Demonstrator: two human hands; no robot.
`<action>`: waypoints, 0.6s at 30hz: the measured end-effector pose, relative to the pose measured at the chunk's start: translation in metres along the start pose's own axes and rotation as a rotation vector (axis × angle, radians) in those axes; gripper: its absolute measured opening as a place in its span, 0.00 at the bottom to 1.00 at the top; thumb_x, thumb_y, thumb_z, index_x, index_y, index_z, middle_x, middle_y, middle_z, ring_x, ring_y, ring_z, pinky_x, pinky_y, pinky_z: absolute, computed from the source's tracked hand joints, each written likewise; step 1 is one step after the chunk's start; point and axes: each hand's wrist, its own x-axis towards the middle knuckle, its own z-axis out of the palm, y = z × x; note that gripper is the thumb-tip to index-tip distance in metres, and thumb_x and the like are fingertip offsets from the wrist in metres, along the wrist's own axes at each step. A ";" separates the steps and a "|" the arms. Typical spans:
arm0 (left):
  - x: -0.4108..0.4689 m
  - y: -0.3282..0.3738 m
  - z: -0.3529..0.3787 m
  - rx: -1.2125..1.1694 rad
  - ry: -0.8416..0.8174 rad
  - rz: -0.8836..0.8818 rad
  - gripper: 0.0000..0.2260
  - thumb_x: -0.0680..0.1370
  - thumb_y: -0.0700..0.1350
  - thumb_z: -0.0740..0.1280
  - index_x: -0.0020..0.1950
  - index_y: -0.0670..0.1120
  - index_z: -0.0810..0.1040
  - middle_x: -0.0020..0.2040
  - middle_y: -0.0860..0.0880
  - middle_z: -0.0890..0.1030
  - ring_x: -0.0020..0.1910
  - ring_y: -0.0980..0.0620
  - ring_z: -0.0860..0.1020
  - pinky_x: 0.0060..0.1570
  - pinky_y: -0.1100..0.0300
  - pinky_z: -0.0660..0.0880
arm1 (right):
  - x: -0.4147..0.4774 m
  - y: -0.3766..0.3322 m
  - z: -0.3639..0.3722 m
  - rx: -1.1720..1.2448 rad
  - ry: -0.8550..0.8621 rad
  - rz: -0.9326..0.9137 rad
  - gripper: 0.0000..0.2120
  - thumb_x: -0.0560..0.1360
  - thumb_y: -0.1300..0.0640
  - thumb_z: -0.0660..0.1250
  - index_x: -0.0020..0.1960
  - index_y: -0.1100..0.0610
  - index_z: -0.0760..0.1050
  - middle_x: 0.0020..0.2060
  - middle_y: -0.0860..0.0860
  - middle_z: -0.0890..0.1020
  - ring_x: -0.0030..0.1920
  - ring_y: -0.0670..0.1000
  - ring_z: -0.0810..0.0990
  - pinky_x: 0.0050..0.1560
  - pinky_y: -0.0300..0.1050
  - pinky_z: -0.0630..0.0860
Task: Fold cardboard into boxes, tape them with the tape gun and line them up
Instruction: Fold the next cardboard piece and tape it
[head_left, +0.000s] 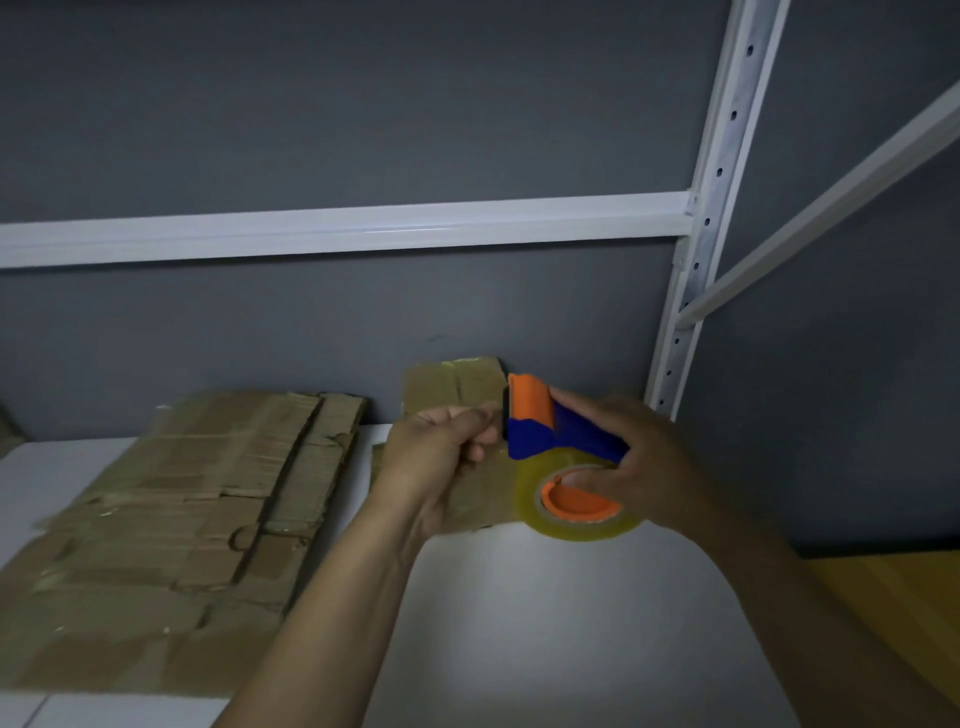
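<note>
A thick stack of flattened cardboard (171, 519), brown, ribbed at its edges and scuffed, lies on the white surface (519, 623) at about nine o'clock from the hands. A smaller creased cardboard piece (452, 384) leans against the matt grey wall (363, 104) at twelve o'clock, its lower part hidden behind both hands. A white metal crossbar (337, 228) runs across the wall, joining a perforated white upright (711, 208) at two o'clock. A patch of yellow wood (893, 623) shows at four o'clock, beyond the surface's edge. The tape gun (540, 431), blue plastic with an orange front flap, is held in the air above the surface near its back edge, in front of the leaning cardboard. It carries a glossy roll of clear tape (576, 525) on an orange core. The right hand (654, 457) grips the gun, fingers hooked into the core. The left hand (441, 457) is curled tight, fingertips against the gun's front edge. Whether it pinches clear tape there I cannot tell.
</note>
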 end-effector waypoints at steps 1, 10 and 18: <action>0.002 -0.002 -0.003 0.002 0.007 -0.003 0.11 0.77 0.37 0.67 0.34 0.42 0.79 0.27 0.49 0.78 0.28 0.54 0.70 0.36 0.58 0.69 | 0.002 0.000 -0.001 -0.049 -0.014 -0.011 0.37 0.62 0.36 0.68 0.64 0.19 0.52 0.56 0.41 0.72 0.55 0.43 0.73 0.51 0.38 0.74; 0.029 0.001 -0.063 0.049 0.270 0.071 0.16 0.75 0.37 0.66 0.27 0.46 0.75 0.23 0.51 0.71 0.25 0.54 0.66 0.26 0.64 0.63 | 0.025 0.014 -0.032 -0.390 -0.123 -0.031 0.37 0.70 0.42 0.72 0.68 0.30 0.50 0.48 0.38 0.67 0.51 0.43 0.70 0.47 0.35 0.69; 0.044 -0.042 -0.082 0.066 0.262 -0.104 0.13 0.76 0.45 0.71 0.33 0.45 0.76 0.28 0.49 0.72 0.28 0.53 0.66 0.31 0.59 0.63 | 0.048 0.009 -0.025 -0.748 -0.189 -0.137 0.36 0.74 0.37 0.64 0.76 0.38 0.50 0.61 0.46 0.70 0.59 0.47 0.71 0.46 0.33 0.61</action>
